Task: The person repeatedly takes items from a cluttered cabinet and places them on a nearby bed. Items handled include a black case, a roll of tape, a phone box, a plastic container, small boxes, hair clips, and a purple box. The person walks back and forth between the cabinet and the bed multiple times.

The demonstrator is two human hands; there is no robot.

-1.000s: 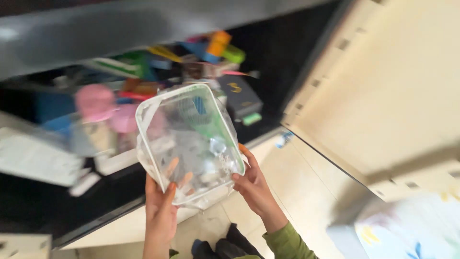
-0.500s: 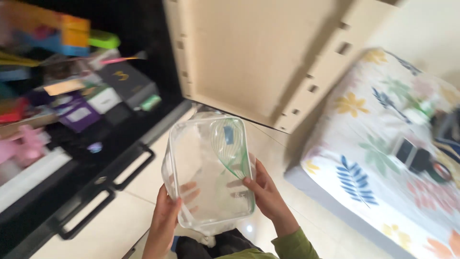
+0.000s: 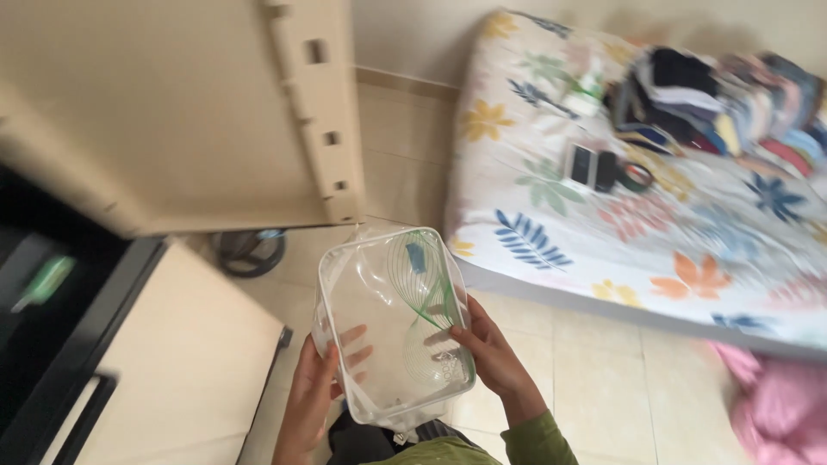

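You are holding a clear plastic pouch [image 3: 392,323] in the lower middle of the frame, tilted with its white-edged face turned up toward you. Your left hand [image 3: 314,396] is gripping its lower left edge, the thumb lying on top and the fingers [image 3: 355,353] showing through the clear plastic from underneath. Your right hand [image 3: 493,357] is gripping the right edge, thumb pressing on the front face just beside a green curved line pattern [image 3: 419,280] printed on the plastic, the other fingers curling behind. A green sleeve [image 3: 538,439] is covering your right forearm at the bottom edge.

Under the pouch, pale floor tiles [image 3: 594,379] are spreading across the lower right. A mattress with a floral sheet [image 3: 637,215] is lying across the upper right, with a pile of folded clothes [image 3: 724,95] in its upper right corner and a small dark gadget [image 3: 594,168] near the middle of the sheet. A beige cabinet door [image 3: 198,112] is standing open in the upper left, and a dark drawer unit [image 3: 60,344] is filling the lower left. A pink cloth [image 3: 780,405] is bunching at the lower right corner.
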